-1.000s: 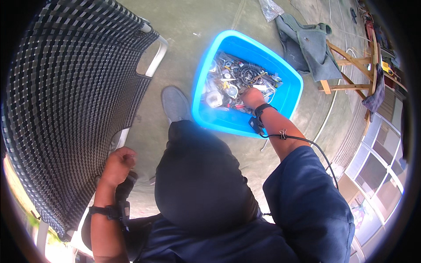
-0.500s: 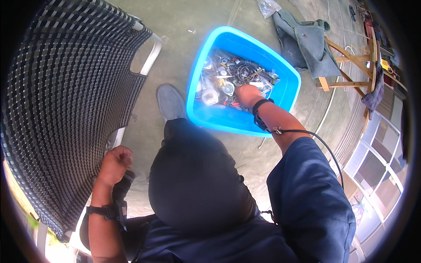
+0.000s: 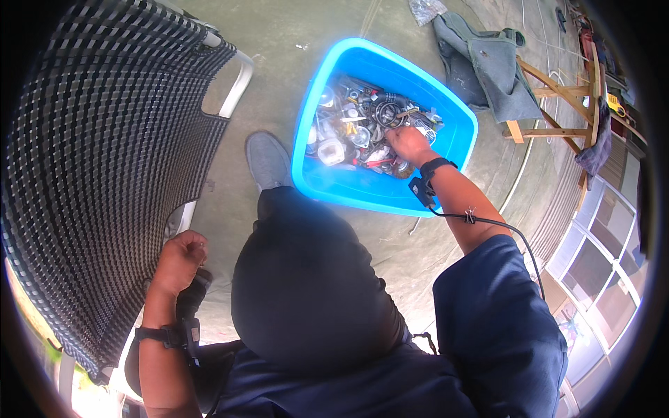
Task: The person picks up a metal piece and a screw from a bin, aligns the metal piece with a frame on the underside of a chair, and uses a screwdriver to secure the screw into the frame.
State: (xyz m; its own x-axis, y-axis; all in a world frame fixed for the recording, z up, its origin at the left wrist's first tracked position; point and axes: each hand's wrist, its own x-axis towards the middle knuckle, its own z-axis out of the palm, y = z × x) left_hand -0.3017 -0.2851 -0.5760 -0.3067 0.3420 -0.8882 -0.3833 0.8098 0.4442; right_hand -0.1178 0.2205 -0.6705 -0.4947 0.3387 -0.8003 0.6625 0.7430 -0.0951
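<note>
A blue plastic tub (image 3: 460, 164) sits on the ground, heaped with jumbled small hardware (image 3: 359, 125): coiled black parts, metal fittings, clear bags and a red-handled item. My right hand (image 3: 411, 145) reaches inside, fingers bent down into the right part of the pile, their tips hidden among the pieces. A black strap device with a cable is on that wrist. My left hand (image 3: 182, 259) hangs beside the dark woven chair (image 3: 104, 174) with fingers loosely curled and nothing visible in them.
The chair's white metal frame (image 3: 235, 90) stands left. My grey shoe (image 3: 267, 157) is beside the tub. Grey-green fabric gear (image 3: 505, 83), a plastic bag (image 3: 425, 10) and a wooden trestle (image 3: 554, 132) are at the upper right, near a white-framed window (image 3: 599, 258).
My right hand has shifted a little rightward within the pile, uncovering more items below it. The tub appears slightly higher and farther left in the picture. My left hand keeps its curl.
</note>
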